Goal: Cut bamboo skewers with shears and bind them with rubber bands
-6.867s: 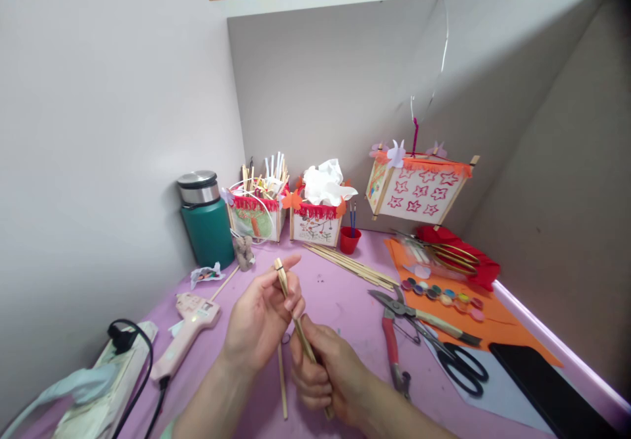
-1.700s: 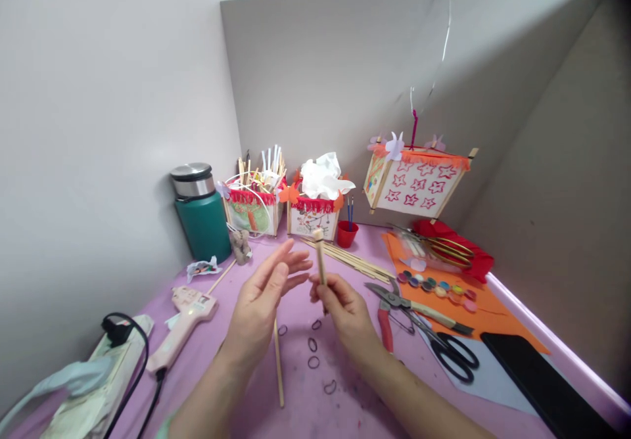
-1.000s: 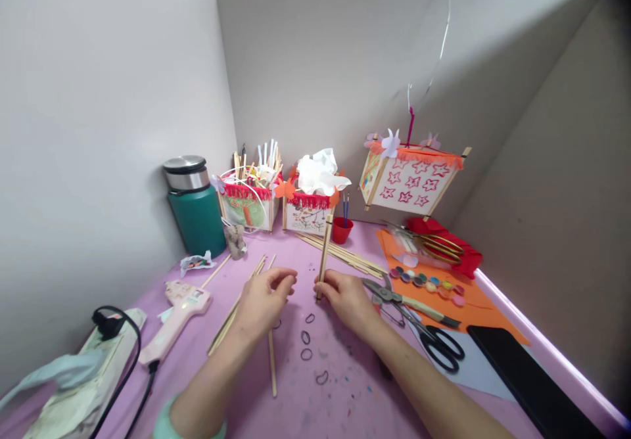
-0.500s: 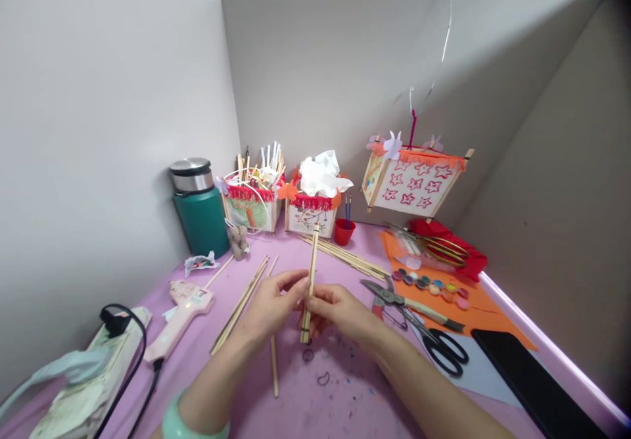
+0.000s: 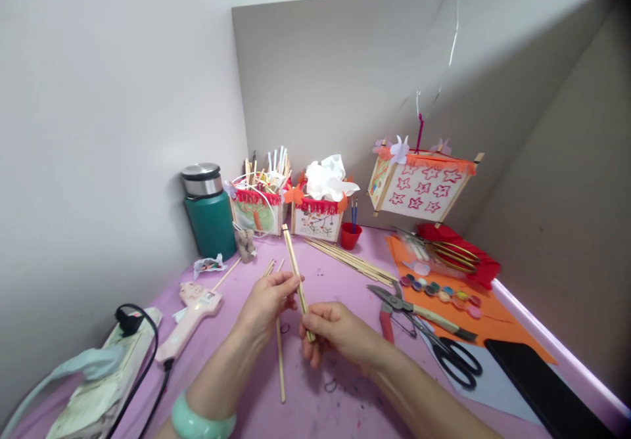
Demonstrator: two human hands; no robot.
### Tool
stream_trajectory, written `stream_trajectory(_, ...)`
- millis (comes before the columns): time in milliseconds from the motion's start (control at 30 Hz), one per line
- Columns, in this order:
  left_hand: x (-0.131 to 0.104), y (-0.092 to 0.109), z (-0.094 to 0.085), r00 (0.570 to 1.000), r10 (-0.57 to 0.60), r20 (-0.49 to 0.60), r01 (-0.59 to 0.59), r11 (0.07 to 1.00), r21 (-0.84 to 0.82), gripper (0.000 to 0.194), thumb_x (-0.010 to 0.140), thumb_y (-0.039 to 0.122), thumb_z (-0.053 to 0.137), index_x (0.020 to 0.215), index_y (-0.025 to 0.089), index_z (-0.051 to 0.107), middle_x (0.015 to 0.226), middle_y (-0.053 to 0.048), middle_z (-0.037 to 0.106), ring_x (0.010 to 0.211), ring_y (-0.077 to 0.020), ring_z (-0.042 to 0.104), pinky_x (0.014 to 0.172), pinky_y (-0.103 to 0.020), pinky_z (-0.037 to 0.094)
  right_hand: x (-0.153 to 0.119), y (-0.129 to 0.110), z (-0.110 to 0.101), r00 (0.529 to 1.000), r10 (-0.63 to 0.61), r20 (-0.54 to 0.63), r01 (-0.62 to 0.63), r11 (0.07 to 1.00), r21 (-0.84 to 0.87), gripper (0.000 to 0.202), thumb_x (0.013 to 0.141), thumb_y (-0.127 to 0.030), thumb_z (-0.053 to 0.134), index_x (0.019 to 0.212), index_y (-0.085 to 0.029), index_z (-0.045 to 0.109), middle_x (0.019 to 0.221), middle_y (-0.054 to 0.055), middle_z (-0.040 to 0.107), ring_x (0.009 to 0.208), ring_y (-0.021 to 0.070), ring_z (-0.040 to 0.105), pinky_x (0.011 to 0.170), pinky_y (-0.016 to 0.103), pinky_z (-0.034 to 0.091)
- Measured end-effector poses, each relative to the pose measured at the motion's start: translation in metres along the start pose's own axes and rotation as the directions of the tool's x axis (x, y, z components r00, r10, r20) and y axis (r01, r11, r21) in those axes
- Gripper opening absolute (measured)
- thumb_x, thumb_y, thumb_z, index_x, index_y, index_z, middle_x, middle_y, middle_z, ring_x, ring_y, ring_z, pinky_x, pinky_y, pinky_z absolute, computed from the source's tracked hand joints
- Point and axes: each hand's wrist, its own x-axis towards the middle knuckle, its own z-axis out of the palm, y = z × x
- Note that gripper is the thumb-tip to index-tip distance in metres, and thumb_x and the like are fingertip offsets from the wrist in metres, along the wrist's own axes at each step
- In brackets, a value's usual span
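A narrow bundle of wooden sticks (image 5: pixel 292 255) is held above the table, its top leaning to the left, with a dark band near the upper end. My left hand (image 5: pixel 271 298) pinches the bundle around its middle between thumb and fingers. Lower down, my right hand (image 5: pixel 332 330) grips the bottom end, which shows just past the thumb. Beneath the hands, a single stick (image 5: pixel 280 367) lies on the purple table. More loose sticks (image 5: pixel 269 267) are partly hidden behind my left hand. Small rings, one of them a dark loop (image 5: pixel 330 385), lie near my right hand.
A pink glue gun (image 5: pixel 192 314), a power strip (image 5: pixel 101 386) and a green bottle (image 5: pixel 210 219) stand left. Decorated boxes (image 5: pixel 315 222), a red cup (image 5: pixel 350 235) and long sticks (image 5: pixel 352 259) are behind. Pruning shears (image 5: pixel 404 304), black scissors (image 5: pixel 456 360), paints (image 5: pixel 438 289) and a phone (image 5: pixel 537 386) lie right.
The bundle has tilted, its top moving left. My right hand has slid down to its lower end, away from my left hand. The camera view has shifted slightly.
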Motion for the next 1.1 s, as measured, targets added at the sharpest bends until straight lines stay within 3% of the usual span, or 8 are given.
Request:
stream_trajectory(133,0.000,0.002,-0.001,0.997,-0.008,0.072,0.006,0.999,0.031,0.029,0.060,0.033,0.075,0.077,0.011,0.067,0.062,0.000,0.052,0.053,-0.0083,0.046,0.052,-0.021,0.039,0.000,0.002,-0.002,0.999,0.015,0.043,-0.016,1.000,0.004,0.036,0.075,-0.049,0.057,0.074,-0.013,0.054,0.057,0.001,0.062,0.042,0.0088,0.055,0.045,0.020,0.040)
stream_trajectory(300,-0.002,0.006,0.002,0.993,0.115,0.011,-0.115,0.971,0.209,0.032,0.065,0.040,0.070,0.075,0.011,0.066,0.059,0.000,0.054,0.047,-0.0078,0.042,0.048,-0.020,0.036,0.003,0.008,0.006,0.998,0.060,-0.013,-0.061,0.993,-0.103,0.030,0.076,-0.045,0.053,0.073,-0.015,0.053,0.058,0.001,0.061,0.042,0.0101,0.055,0.043,0.021,0.041)
stream_trajectory(433,0.000,0.007,-0.002,0.995,0.095,0.042,-0.103,0.933,0.346,0.039,0.072,0.049,0.058,0.081,0.012,0.066,0.059,-0.003,0.056,0.044,-0.0107,0.044,0.046,-0.023,0.037,0.002,0.000,0.002,0.981,-0.087,-0.174,0.026,0.945,-0.327,0.024,0.078,-0.033,0.050,0.063,-0.015,0.056,0.054,-0.002,0.054,0.040,0.0071,0.045,0.041,0.019,0.033)
stream_trajectory(500,0.002,0.007,-0.009,0.985,0.171,-0.012,-0.131,0.795,0.593,0.039,0.078,0.050,0.049,0.077,0.014,0.066,0.059,-0.005,0.057,0.044,-0.0136,0.047,0.047,-0.025,0.035,-0.001,-0.007,-0.006,0.945,-0.184,-0.269,0.020,0.856,-0.516,0.025,0.077,-0.029,0.051,0.057,-0.016,0.055,0.048,-0.003,0.048,0.041,0.0074,0.040,0.042,0.020,0.028)
stream_trajectory(600,0.005,0.010,-0.021,0.933,0.355,-0.056,-0.078,0.353,0.932,0.029,0.076,0.041,0.052,0.063,0.018,0.064,0.062,-0.009,0.061,0.057,-0.0221,0.055,0.054,-0.030,0.034,-0.006,-0.014,-0.022,0.860,-0.341,-0.379,-0.116,0.594,-0.796,0.025,0.074,-0.026,0.055,0.051,-0.017,0.054,0.048,-0.001,0.051,0.048,0.0108,0.044,0.047,0.023,0.026)
stream_trajectory(733,0.003,0.015,-0.032,0.937,0.339,-0.082,0.095,-0.024,0.995,0.024,0.075,0.034,0.050,0.067,0.018,0.065,0.072,-0.016,0.065,0.073,-0.0325,0.060,0.059,-0.035,0.036,-0.009,-0.014,-0.033,0.829,-0.357,-0.431,-0.320,0.329,-0.888,0.020,0.075,-0.027,0.056,0.058,-0.018,0.062,0.059,0.005,0.063,0.059,0.0162,0.054,0.052,0.026,0.027)
stream_trajectory(933,0.006,0.015,-0.032,0.961,0.231,-0.152,0.194,-0.175,0.965,0.024,0.071,0.032,0.052,0.077,0.015,0.067,0.083,-0.018,0.067,0.082,-0.0333,0.061,0.067,-0.038,0.043,-0.012,-0.019,-0.023,0.790,-0.366,-0.492,-0.511,0.051,-0.858,0.023,0.079,-0.035,0.055,0.080,-0.015,0.067,0.083,0.012,0.068,0.078,0.0233,0.062,0.061,0.028,0.035)
stream_trajectory(1100,0.010,0.006,-0.032,0.966,0.203,-0.162,0.208,-0.231,0.951,0.027,0.073,0.022,0.047,0.087,0.012,0.067,0.091,-0.021,0.066,0.085,-0.0347,0.062,0.070,-0.041,0.046,-0.013,-0.014,0.018,0.903,-0.249,-0.349,-0.325,0.134,-0.936,0.028,0.083,-0.038,0.049,0.077,-0.018,0.068,0.079,0.009,0.071,0.076,0.0205,0.065,0.062,0.026,0.039)
